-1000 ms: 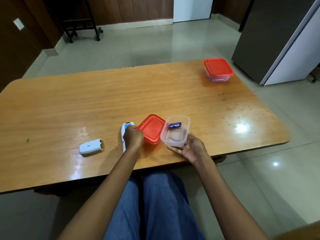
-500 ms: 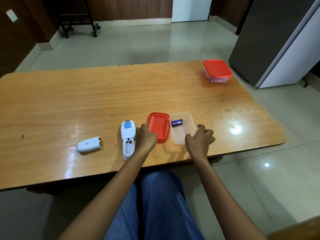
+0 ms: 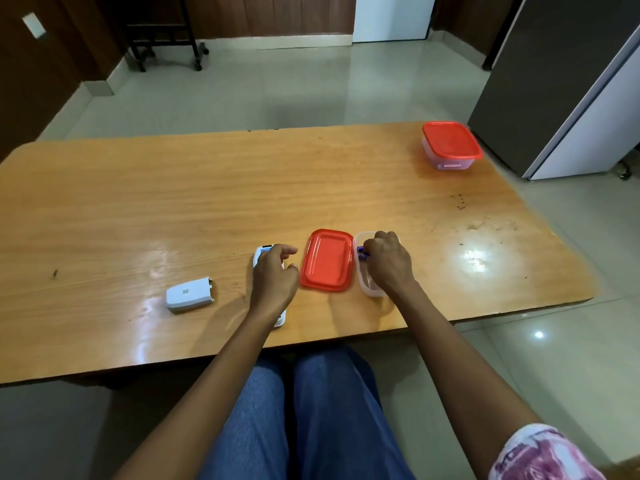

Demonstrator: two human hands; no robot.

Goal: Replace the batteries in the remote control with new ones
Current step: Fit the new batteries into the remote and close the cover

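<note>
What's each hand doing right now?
Left hand: open, resting on the remote.
Right hand: pinching the battery inside the clear container.

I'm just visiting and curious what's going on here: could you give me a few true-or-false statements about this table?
1. The right hand reaches the battery in the open box. True.
2. The red lid covers that box. False: it lies on the table beside it.
3. The cover lies right of the remote. False: left of it.
4. The far box is closed. True.
</note>
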